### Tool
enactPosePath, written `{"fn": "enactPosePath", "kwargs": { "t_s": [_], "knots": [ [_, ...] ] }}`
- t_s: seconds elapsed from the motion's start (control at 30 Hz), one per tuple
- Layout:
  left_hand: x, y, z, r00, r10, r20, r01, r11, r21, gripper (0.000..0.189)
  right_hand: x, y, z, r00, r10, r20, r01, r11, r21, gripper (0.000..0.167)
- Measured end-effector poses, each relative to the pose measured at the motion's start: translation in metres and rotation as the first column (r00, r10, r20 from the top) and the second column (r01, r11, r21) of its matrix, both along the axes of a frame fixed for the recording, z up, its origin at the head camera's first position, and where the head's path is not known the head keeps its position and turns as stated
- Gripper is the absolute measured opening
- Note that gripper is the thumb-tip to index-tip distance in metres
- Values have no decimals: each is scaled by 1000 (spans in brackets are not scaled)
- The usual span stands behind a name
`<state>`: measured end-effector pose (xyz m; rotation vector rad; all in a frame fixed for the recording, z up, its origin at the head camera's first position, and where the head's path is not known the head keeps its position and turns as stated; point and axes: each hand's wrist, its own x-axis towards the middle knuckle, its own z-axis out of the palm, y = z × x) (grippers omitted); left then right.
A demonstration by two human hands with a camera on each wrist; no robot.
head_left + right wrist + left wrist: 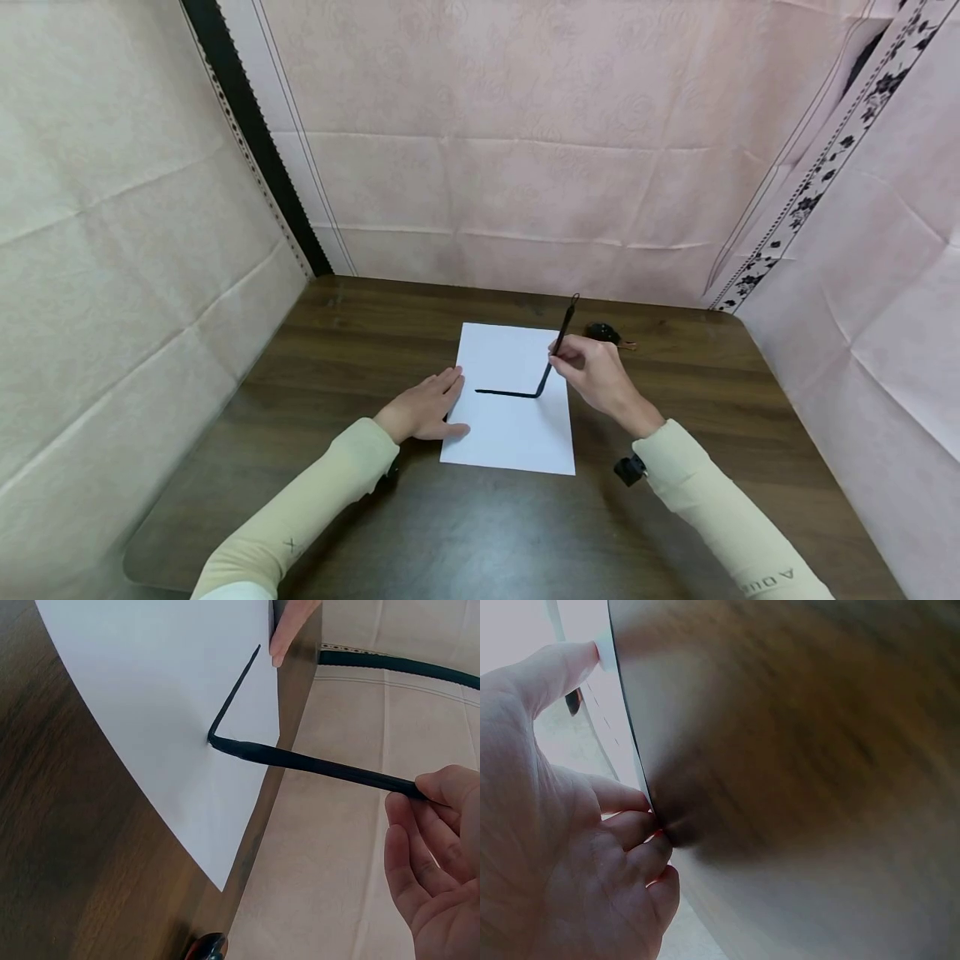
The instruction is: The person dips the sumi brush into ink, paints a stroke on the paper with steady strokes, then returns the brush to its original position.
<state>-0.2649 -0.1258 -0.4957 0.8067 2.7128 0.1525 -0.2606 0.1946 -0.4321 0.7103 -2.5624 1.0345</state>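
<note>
A sheet of white paper (510, 433) lies on the wooden table, bearing a thin black line (504, 392) across its middle. My right hand (603, 379) pinches a slim black ink brush (567, 321) with a hanging loop at its top. The brush leans up and to the right, its tip touching the paper at the line's right end. In the right wrist view, thumb and fingertips hold the brush (322, 765) by its handle. My left hand (425, 407) rests flat over the paper's left edge, thumb and fingers spread.
Just beyond the paper's right edge sits a small glossy black object (602, 332) with a brownish end; its kind is unclear. Pale cloth (525, 192) hangs behind the dark wooden table (300, 400) and at both sides. A black band (258, 133) runs down the left corner.
</note>
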Motion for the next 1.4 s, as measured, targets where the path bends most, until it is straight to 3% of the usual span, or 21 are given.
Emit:
{"fn": "enactPosePath", "kwargs": {
  "t_s": [0.8,1.4],
  "knots": [
    [1,-1,0,1000,-8,3,8,1000,13,94,4,13,7,999,-35,10,34,998,56,11],
    [2,-1,0,1000,-10,1,10,1000,16,95,1,6,28,999,-2,-37,3,999,34,11]
  ]
}}
